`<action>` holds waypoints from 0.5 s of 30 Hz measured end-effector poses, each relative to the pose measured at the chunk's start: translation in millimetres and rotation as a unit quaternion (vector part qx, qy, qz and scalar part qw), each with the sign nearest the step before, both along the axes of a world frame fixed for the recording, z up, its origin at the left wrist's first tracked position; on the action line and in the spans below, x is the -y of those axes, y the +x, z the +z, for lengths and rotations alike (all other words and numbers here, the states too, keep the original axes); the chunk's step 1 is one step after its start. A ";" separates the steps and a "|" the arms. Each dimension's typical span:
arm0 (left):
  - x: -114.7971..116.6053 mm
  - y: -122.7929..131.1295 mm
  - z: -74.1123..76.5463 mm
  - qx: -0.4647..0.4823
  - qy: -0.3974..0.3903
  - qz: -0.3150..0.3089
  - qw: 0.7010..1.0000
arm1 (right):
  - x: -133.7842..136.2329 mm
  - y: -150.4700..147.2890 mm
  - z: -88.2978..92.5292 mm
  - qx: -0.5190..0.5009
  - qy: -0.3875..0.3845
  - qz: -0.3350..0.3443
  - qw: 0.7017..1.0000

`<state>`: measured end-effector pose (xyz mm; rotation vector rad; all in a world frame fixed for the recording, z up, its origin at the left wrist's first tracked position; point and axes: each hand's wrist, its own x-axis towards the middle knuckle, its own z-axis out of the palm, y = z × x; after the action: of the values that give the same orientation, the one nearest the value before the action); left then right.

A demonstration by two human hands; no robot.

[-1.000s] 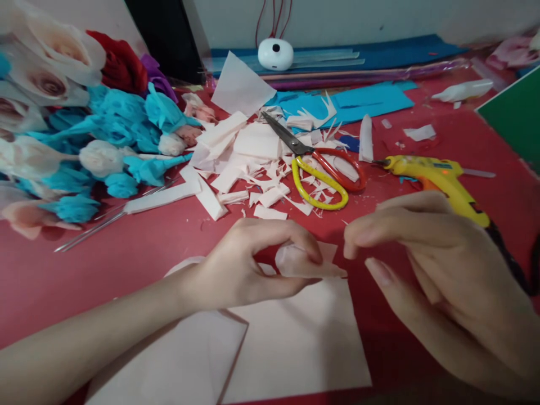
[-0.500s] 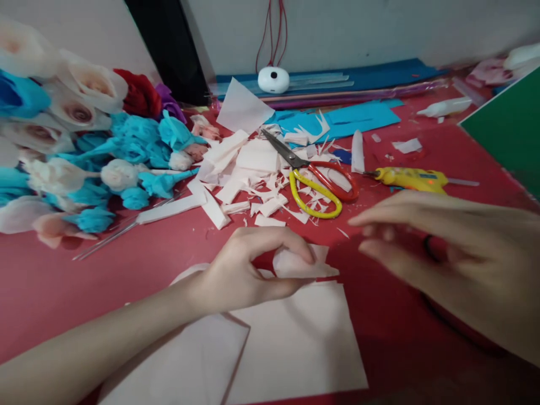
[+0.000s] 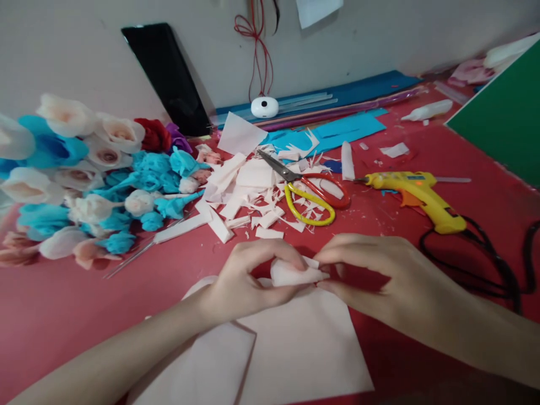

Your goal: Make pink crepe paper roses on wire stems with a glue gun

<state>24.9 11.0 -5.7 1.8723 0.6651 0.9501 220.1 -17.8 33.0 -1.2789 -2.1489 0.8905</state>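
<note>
Between thumb and fingers, my left hand point(image 3: 248, 281) pinches a small curled piece of white crepe paper point(image 3: 293, 274), rounded at the left and narrowing to a tip at the right. At that narrow end, the fingertips of my right hand point(image 3: 371, 275) close on the paper's edge. Under both hands lie pale paper sheets point(image 3: 307, 349), one overlapping the other. Just beyond are scissors point(image 3: 301, 179) with one red and one yellow handle, resting on white paper scraps point(image 3: 253, 174). A yellow glue gun point(image 3: 417, 188) lies to the right with a glue stick in its back.
Paper flowers point(image 3: 122, 180) in white, blue, red and purple crowd the left. Blue paper point(image 3: 337, 126), a white oval device point(image 3: 265, 107) and a black phone-like slab point(image 3: 169, 79) are at the back. A green board point(image 3: 506, 118) stands right; a black cord point(image 3: 498, 270) curls below the glue gun.
My right hand has come in from the right, and its fingertips now meet the paper held in my left hand. The view has tilted up slightly, uncovering the whole glue gun.
</note>
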 end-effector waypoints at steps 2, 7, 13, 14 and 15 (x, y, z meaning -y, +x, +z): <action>-0.3 0.1 0.5 -0.003 0.005 0.002 1.000 | 0.9 -0.1 -0.4 0.000 -0.005 -0.004 1.000; -3.1 1.4 2.2 -0.002 0.067 0.004 0.998 | 2.8 0.0 -1.2 -0.011 0.001 -0.007 1.000; -1.6 0.3 -0.4 -0.009 0.064 0.017 0.998 | 3.6 -1.3 -1.9 -0.024 -0.005 -0.013 1.000; -0.4 -0.2 -1.1 -0.002 0.044 0.021 0.999 | 3.9 -1.4 -1.6 -0.026 -0.007 -0.015 1.000; 0.7 -0.7 -1.5 0.006 0.023 0.024 0.999 | 4.2 -1.4 -1.3 -0.029 -0.009 -0.017 0.999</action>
<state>24.2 10.3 -7.2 1.8973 0.6893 1.0157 218.7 -22.0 31.6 -1.2797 -2.0734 0.9234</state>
